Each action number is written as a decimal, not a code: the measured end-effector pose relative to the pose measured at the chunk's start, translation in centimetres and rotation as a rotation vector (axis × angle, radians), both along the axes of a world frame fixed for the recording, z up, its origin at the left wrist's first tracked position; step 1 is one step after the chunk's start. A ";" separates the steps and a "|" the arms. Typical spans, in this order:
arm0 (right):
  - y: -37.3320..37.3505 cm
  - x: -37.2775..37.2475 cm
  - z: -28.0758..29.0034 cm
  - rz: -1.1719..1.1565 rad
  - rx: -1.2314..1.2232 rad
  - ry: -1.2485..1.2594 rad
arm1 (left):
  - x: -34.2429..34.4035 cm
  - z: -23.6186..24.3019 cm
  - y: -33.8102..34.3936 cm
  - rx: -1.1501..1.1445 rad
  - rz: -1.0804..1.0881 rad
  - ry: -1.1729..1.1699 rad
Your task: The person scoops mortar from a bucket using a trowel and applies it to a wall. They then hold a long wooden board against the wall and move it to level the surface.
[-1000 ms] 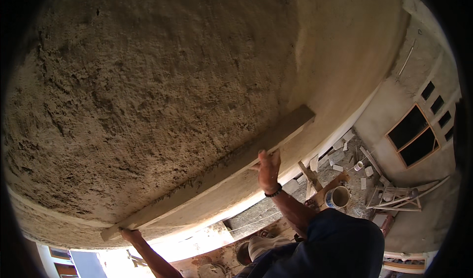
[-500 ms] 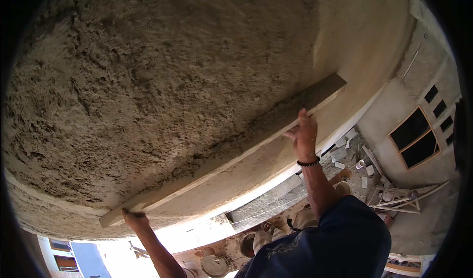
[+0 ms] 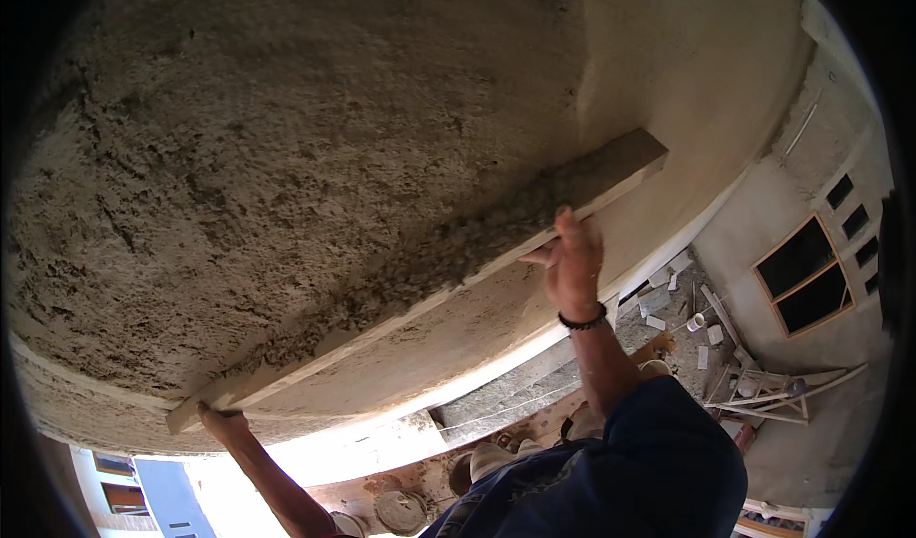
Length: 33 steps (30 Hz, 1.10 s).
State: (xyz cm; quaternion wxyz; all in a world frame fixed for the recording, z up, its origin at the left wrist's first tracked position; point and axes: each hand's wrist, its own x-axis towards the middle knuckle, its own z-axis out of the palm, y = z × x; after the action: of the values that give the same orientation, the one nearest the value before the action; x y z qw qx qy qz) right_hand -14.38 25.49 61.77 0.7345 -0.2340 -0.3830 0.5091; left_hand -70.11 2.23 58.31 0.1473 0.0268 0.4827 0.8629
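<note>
A long straightedge (image 3: 620,171) lies slantwise against the plastered wall (image 3: 286,185), its right end higher than its left. My left hand (image 3: 224,425) grips its lower left end, fingers curled over the edge. Nearer the upper right end, my right hand (image 3: 574,266), with a dark beaded bracelet on its wrist, is closed on the lower edge. Loose wet mortar (image 3: 448,252) is heaped along the upper side of the straightedge. Above it the plaster is rough and pitted; below it and at the right the surface is smoother.
Buckets (image 3: 401,511) stand on the stained planks by my feet. Lower right are a wooden trestle (image 3: 763,400), scattered pale blocks (image 3: 655,322) and a small white pail (image 3: 696,322). A wood-framed window (image 3: 804,276) is in the side wall.
The straightedge and both hands have shifted a little to the left and upward along the wall. More mortar has gathered along its upper side.
</note>
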 end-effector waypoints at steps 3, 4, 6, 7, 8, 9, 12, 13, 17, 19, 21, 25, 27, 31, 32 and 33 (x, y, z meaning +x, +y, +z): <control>1.2 3.5 3.3 0.007 -0.035 -0.017 | 5.6 4.4 1.7 -0.026 0.027 -0.119; 0.7 3.7 4.9 -0.023 -0.052 -0.041 | 6.3 4.6 1.8 -0.029 -0.002 -0.134; 1.3 4.1 4.4 0.009 -0.053 -0.026 | 6.4 5.0 1.7 -0.047 -0.023 -0.142; 1.5 4.3 4.4 0.023 -0.033 -0.024 | 5.8 4.4 1.9 -0.046 -0.031 -0.151; 1.4 4.5 4.6 0.016 -0.069 -0.061 | 5.2 3.9 1.8 -0.046 -0.039 -0.159; 1.4 4.4 4.5 0.010 -0.079 -0.058 | 5.3 4.1 1.6 -0.056 -0.045 -0.156; 0.7 3.8 3.3 -0.012 -0.100 -0.044 | 5.2 3.8 1.9 -0.014 -0.178 -0.169; 0.6 3.3 2.0 -0.001 -0.145 -0.066 | 4.1 3.8 1.4 -0.066 -0.104 -0.194; -3.5 -3.4 0.7 0.064 -0.345 -0.009 | -3.8 1.5 -1.6 -0.120 0.043 -0.272; -5.3 -7.0 -1.4 0.110 -0.361 0.021 | -10.8 -0.9 -5.3 -0.222 0.088 -0.209; -6.4 -8.9 -4.1 0.167 -0.249 0.106 | -12.6 -2.8 -5.0 -0.198 0.081 -0.196; -5.9 -9.0 -6.2 0.200 -0.204 0.154 | -13.6 -3.6 -5.8 -0.219 0.080 -0.117; -4.7 -7.5 -5.0 0.156 -0.165 0.117 | -11.5 -3.4 -4.7 -0.205 0.056 -0.094; -0.5 -1.2 0.5 -0.039 -0.095 0.100 | -0.6 2.2 0.5 -0.111 0.023 -0.171; 0.5 0.5 1.3 0.011 -0.023 0.076 | 1.8 4.0 1.0 -0.075 -0.032 -0.148; 1.3 2.0 2.2 0.074 0.049 0.064 | 2.8 5.7 0.4 -0.077 0.002 -0.143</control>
State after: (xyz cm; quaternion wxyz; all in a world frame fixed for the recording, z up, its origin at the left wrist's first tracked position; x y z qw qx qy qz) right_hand -12.41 26.77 63.97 0.7324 -0.1853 -0.3802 0.5336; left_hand -67.28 2.59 64.00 0.1814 -0.0413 0.5037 0.8436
